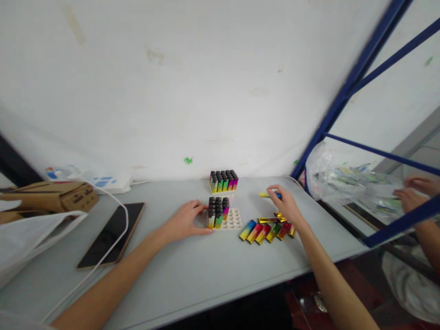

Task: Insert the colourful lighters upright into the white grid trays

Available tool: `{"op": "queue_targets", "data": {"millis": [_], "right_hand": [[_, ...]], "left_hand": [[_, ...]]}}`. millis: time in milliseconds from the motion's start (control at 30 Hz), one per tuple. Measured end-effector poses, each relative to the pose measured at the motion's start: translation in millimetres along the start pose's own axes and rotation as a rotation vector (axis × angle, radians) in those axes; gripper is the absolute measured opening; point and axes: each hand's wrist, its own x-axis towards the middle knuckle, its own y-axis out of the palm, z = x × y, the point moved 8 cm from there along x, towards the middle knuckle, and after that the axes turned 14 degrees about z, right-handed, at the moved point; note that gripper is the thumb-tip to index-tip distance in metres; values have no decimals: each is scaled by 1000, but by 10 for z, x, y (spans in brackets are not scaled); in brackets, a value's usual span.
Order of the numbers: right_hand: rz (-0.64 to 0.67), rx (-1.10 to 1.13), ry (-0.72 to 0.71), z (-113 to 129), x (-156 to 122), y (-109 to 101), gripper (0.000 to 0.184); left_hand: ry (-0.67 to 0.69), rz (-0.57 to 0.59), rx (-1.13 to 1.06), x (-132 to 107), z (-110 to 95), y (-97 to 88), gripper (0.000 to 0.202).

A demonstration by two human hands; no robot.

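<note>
My left hand (187, 220) rests on the grey table (192, 270), its fingers curled against the left side of a white tray (233, 220) partly filled with upright rainbow-coloured lighters (217, 211). My right hand (285, 204) reaches over the table and pinches a yellow and blue lighter (266, 195) at its fingertips. Below that hand lies a row of loose lighters (266, 229) flat on the table. A second full tray of lighters (223, 180) stands at the back by the wall.
A phone (112, 233) with a white cable lies at left, next to cardboard boxes (51, 195), a white bag (30, 243) and a power strip (103, 182). A blue metal frame (343, 96) stands at right. Behind it, another person's hands (417, 192) handle a clear plastic bag (343, 181).
</note>
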Motion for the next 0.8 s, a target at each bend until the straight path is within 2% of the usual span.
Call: {"op": "queue_targets", "data": {"millis": [133,233,367,467,533,667,800], "right_hand": [[41,416,22,378,226,446,54],[59,565,-43,610,308,705,58],[84,626,-137,800,224,820,56],[136,714,-106,810,129,883,52],[150,697,-44,766,88,942,53],[88,472,13,707,47,1005,56],[73,367,42,708,13,1053,46]], "left_hand": [[-10,3,-1,-3,7,1,66],[-18,12,10,2,17,12,65],[-9,16,20,6,8,17,63],[-8,14,17,9,11,22,63],[-9,14,15,12,14,26,64],[-4,11,19,12,14,25,62],[-6,19,20,10,17,26,64]]}}
